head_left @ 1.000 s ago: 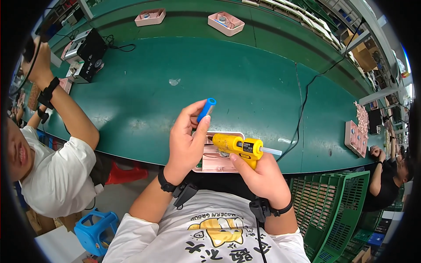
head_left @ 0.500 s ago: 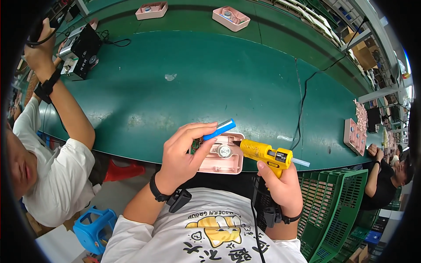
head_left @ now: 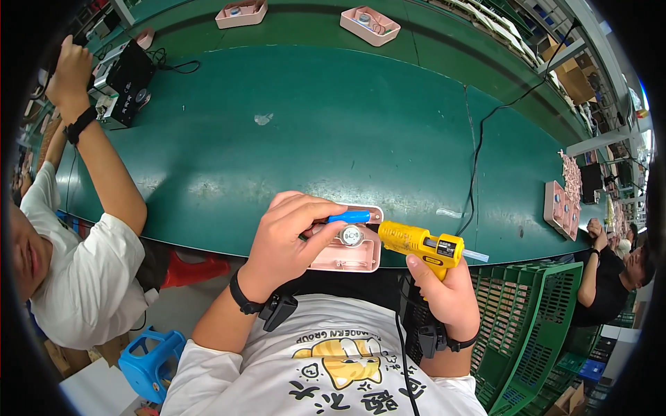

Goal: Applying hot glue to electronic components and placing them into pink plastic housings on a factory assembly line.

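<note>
Between thumb and fingers, my left hand (head_left: pixel 295 232) grips a blue cylindrical battery (head_left: pixel 349 217). The battery lies level over the far part of a pink plastic housing (head_left: pixel 361 262), close to a round metal part (head_left: pixel 352 236) mounted inside. Whether the battery touches the housing floor I cannot tell. My right hand (head_left: pixel 447 288) is wrapped round a yellow hot glue gun (head_left: pixel 406 238), with a clear glue stick (head_left: pixel 476 256) poking out of its back. The gun's dark nozzle is at the housing's right side, near the battery's end.
Two more pink housings (head_left: pixel 370 28) (head_left: pixel 241 14) stand at the table's far side. A black cable (head_left: pixel 479 152) crosses the green tabletop (head_left: pixel 312 118) on the right. Green crates (head_left: pixel 534 333) stand at my right. Co-workers sit on both sides, one beside a black box device (head_left: pixel 125 83).
My left hand has lowered the battery from a tilted position above the housing to a level one over its far part. The glue gun has barely moved.
</note>
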Demonstrator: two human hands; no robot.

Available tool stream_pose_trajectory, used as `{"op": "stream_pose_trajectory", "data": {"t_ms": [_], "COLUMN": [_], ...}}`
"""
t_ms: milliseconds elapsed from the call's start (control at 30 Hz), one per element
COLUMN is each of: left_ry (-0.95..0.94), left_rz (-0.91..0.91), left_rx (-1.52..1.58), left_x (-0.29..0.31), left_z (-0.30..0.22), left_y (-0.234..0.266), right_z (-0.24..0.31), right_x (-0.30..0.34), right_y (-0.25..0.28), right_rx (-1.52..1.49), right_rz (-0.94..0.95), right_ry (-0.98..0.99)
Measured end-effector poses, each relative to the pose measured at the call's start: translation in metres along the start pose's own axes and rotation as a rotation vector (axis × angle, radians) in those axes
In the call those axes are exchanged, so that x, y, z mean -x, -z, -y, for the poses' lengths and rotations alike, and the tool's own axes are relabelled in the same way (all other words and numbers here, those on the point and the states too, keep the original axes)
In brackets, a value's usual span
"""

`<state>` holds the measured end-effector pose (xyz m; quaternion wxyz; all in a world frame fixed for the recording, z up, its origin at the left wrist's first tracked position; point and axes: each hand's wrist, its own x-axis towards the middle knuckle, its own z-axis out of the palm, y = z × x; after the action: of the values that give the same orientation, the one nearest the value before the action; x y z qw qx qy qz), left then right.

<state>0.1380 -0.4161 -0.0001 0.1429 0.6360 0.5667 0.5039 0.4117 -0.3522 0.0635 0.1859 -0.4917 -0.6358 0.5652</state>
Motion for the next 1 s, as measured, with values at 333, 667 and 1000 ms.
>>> {"op": "stream_pose_trajectory", "data": {"t_ms": [333, 667, 1000], "left_ry": [0.096, 0.381, 0.382], "left_rz": [-0.071, 0.151, 0.183], "left_rx": [-0.184, -0.046, 0.010], "left_x": [0.000, -0.017, -0.013], "left_z": [-0.001, 0.005, 0.013], "left_y": [0.000, 0.007, 0.006], "right_z": [-0.014, -0.011, -0.014], "right_x": [-0.012, -0.016, 0.003], "right_y": [-0.005, -0.003, 0.000], "right_rx": [-0.067, 0.058, -0.017], "right_rz": [-0.025, -0.013, -0.015], "right_ry": [0.019, 0.136, -0.035]}}
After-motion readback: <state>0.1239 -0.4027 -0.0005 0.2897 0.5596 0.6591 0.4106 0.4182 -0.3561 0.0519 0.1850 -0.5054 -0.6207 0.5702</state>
